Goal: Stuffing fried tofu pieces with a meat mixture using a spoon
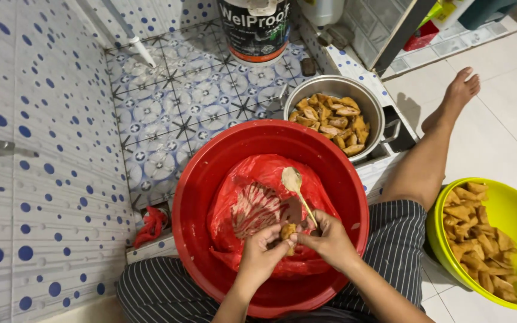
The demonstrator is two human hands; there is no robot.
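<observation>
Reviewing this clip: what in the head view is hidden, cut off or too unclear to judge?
- Fried piece: mostly covered by the left hand and right hand.
- Spoon: handle end hidden in the right hand.
- Red bag: its contents are only a blurry smear.
- Yellow-green bowl: cut off by the right edge.
- White bucket: top cropped by the upper edge.

Far, past centre: a steel pot (332,113) heaped with golden fried pieces (330,121), and beyond it a white bucket (256,30) standing on patterned blue-and-white floor tiles (175,101). Right, near: a yellow-green basin (513,221) holding more golden pieces (477,239). Left, near: a crumpled red bag (151,226) by the blue-dotted wall (31,179).
</observation>
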